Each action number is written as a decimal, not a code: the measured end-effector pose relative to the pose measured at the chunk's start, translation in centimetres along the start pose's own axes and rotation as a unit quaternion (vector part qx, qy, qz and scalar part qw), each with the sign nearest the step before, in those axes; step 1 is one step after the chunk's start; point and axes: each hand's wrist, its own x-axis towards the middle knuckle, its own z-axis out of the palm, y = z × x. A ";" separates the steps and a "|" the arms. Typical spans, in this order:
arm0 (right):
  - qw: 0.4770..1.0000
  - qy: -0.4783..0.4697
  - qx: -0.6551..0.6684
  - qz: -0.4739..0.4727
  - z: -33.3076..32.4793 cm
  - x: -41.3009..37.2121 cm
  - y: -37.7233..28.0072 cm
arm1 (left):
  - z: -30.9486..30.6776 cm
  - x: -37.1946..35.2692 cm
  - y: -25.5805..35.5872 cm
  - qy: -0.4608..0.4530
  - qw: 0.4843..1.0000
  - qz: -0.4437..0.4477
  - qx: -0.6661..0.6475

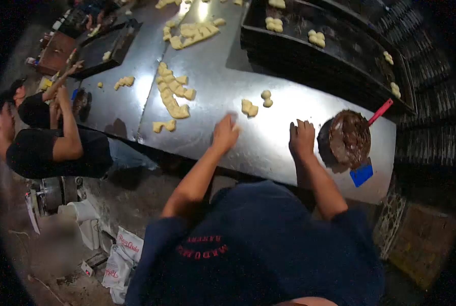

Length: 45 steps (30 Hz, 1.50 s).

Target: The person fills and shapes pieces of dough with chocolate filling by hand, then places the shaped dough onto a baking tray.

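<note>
My left hand (pixel 225 134) is over the steel table with its fingers curled and blurred. A pale bit of dough shows at its fingertips. To the right, my right hand (pixel 303 136) rests low over the tabletop, fingers apart, holding nothing I can see. Beyond and between my hands lie a small dough cluster (pixel 249 108) and a two-lobed dough piece (pixel 267 98). Close to my right hand stands a bowl of brown chocolate-like filling (pixel 351 135), with a red-handled tool (pixel 381 111) in it. A blue scraper (pixel 361 175) lies at its near side.
Cut dough strips (pixel 174 94) and more dough (pixel 194 33) spread across the steel table (pixel 202 137) to the left. Stacked black trays (pixel 299 56) with dough pieces stand at the back right. Two people in dark shirts (pixel 39 153) work at the left.
</note>
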 end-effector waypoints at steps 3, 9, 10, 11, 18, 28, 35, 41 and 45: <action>0.999 -0.002 0.053 -0.007 1.0 -4.0 -1.5 | -1.0 -3.3 -2.1 -0.077 0.995 -0.039 0.054; 0.996 -0.016 0.074 -0.041 1.9 2.0 -1.9 | -0.5 -3.7 0.8 0.052 0.982 0.107 0.145; 0.998 0.007 0.063 -0.025 0.7 0.8 -1.2 | -0.5 -3.6 -0.2 0.068 0.967 0.164 0.184; 0.998 0.036 0.052 -0.014 -0.4 -0.3 -0.7 | -0.6 -3.6 -0.8 0.062 0.967 0.172 0.179; 0.991 -0.013 0.129 -0.044 1.5 -0.9 -3.5 | 1.1 -2.9 -0.6 0.058 0.963 0.210 0.157; 0.908 -0.085 0.280 0.300 -0.3 0.3 -5.2 | 0.3 -2.9 -0.8 0.048 0.966 0.222 0.122; 0.991 -0.109 0.073 0.019 7.7 13.7 -4.7 | 0.4 -3.8 -1.3 0.031 0.975 0.181 0.124; 0.958 0.065 0.278 0.041 0.6 10.8 -9.1 | -1.2 -3.2 5.9 -0.015 0.975 -0.096 -0.198; 0.919 0.119 0.376 0.019 -7.7 7.8 -12.8 | -1.6 -2.6 14.3 -0.019 0.874 0.023 -0.486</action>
